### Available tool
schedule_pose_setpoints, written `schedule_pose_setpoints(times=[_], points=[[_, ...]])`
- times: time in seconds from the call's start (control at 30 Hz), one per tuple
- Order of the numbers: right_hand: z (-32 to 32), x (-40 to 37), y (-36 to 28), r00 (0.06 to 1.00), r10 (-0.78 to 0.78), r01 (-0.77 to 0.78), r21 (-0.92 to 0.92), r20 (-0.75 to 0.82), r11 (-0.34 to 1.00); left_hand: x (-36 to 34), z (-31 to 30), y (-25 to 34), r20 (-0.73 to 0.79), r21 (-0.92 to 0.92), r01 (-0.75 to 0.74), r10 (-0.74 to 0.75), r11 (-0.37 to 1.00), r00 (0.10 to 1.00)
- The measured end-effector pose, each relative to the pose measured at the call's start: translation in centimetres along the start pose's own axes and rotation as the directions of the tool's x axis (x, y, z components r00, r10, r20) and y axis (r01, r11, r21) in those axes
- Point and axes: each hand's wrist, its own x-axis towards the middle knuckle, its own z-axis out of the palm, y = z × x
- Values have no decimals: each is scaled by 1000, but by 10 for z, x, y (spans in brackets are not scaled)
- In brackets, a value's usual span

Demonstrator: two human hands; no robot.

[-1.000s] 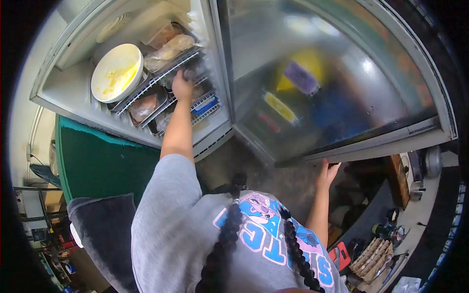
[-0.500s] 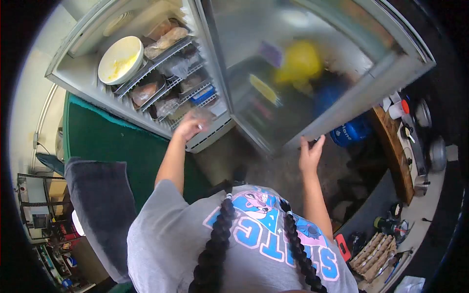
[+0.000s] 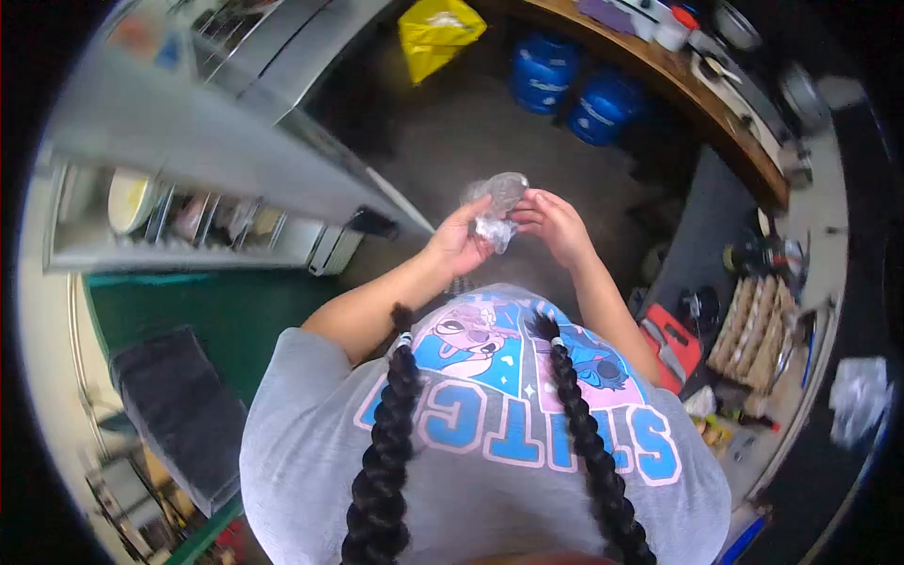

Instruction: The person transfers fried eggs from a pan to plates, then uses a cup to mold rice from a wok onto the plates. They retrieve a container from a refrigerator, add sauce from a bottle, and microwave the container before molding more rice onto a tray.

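In front of my chest is a small clear plastic bag (image 3: 504, 193) with a crumpled, whitish lower end; its contents are too blurred to name. My left hand (image 3: 459, 243) grips it from the left, thumb along its side. From the right, my right hand (image 3: 556, 224) has its curled fingertips on the bag's edge. To the left stands the refrigerator, its door (image 3: 235, 141) partly open. Through the gap a white bowl (image 3: 132, 200) with yellow residue and wire shelves holding packages are visible.
Two blue gas cylinders (image 3: 543, 75) and a yellow bag (image 3: 438, 36) are on the floor ahead. A wooden-edged counter (image 3: 744, 151) curves along the right, with egg cartons (image 3: 753, 334) and a red item (image 3: 673, 344). A dark towel (image 3: 179, 405) lies at left.
My right hand has left the refrigerator door, which has swung leftward to a narrower gap. My left hand has come away from the shelves with the plastic bag, and both hands now meet at it.
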Motion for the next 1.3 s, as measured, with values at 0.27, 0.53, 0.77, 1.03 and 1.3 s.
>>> schedule_pose_setpoints(times=[0.27,0.53,0.77,1.03,1.3], points=[[-72,-73,3,772,-587,357,-599,-243,717,91,70,-93,164,493,51,-150,868,975],[-140,-139,-1,607,-588,358,-477,-534,803,172,99,-156,479,727,-98,-399,680,782],[-172,-150,1,243,-600,37,-611,-762,791,258,144,-213,296,833,101,-592,544,750],[-168,-172,-23,202,-522,-193,-556,-829,809,332,152,-274,443,881,-272,-470,388,764],[-128,-202,-19,-98,-443,21,-447,-891,895,360,136,-345,18,985,-152,-818,-85,575]])
